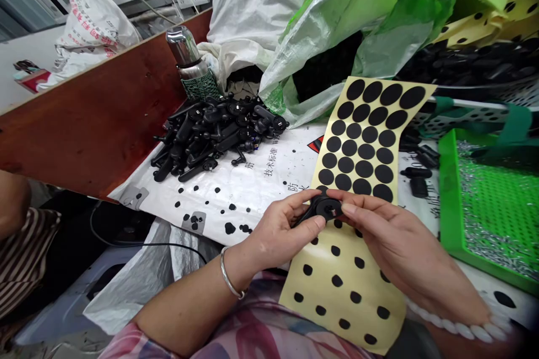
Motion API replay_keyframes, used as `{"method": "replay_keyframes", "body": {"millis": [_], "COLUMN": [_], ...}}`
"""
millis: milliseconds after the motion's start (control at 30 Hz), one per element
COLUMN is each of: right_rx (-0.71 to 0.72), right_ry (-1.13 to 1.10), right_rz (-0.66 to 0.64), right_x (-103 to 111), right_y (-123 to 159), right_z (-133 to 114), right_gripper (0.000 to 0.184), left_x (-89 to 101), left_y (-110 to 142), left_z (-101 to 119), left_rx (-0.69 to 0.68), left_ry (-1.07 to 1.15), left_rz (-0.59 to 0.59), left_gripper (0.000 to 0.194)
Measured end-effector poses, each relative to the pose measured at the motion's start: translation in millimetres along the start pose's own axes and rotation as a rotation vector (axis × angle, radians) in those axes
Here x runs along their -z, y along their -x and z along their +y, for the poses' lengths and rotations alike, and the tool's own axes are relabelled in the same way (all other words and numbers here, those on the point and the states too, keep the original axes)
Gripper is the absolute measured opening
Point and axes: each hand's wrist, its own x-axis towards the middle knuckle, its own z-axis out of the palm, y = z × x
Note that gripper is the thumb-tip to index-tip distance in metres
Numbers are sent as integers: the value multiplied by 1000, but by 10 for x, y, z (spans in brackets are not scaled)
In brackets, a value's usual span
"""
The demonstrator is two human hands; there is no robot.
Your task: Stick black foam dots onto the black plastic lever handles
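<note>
My left hand (pixel 283 225) pinches a small black plastic part (pixel 323 207) with a round head, held over a yellow backing sheet (pixel 346 286). My right hand (pixel 396 241) meets it from the right, thumb and forefinger pressed on the same part's round head. The sheet's upper half carries rows of large round black pads (pixel 367 136); its lower half shows only small black dots where pads have been peeled off. A silver bangle circles my left wrist and a white bead bracelet my right.
A heap of black plastic parts (pixel 217 133) lies on a printed white sack beside a steel flask (pixel 190 61). A green perforated tray (pixel 488 207) with small metal pieces sits right. White and green bags stand behind. Another person's striped sleeve (pixel 21 252) shows at left.
</note>
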Motion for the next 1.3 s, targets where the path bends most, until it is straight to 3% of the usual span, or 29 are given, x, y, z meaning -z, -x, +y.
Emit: {"method": "replay_keyframes", "body": {"millis": [333,667,900,1167,1233,1300], "right_rx": [-9,142,368,820,800,664], "right_ry": [-11,120,348,708,717,617], "right_rz": [-9,38,130,321,367,278], "right_x": [29,12,-38,-30,-25,-28], "right_y": [-33,-53,-14,14,21,36], "right_z": [57,112,88,162,154,123], "right_gripper": [37,25,23,13,21,29], "left_x": [-18,12,-5,-24,-16,-15], "left_y": [-25,-1,9,41,56,72], "left_z": [-29,-92,-93,-110,-133,-137], "left_rx": [-87,-152,-132,-155,-186,-207], "left_ry": [-77,-232,-239,-276,-315,-343], "left_rz": [9,34,48,96,115,111], "left_gripper": [46,38,35,39,40,40]}}
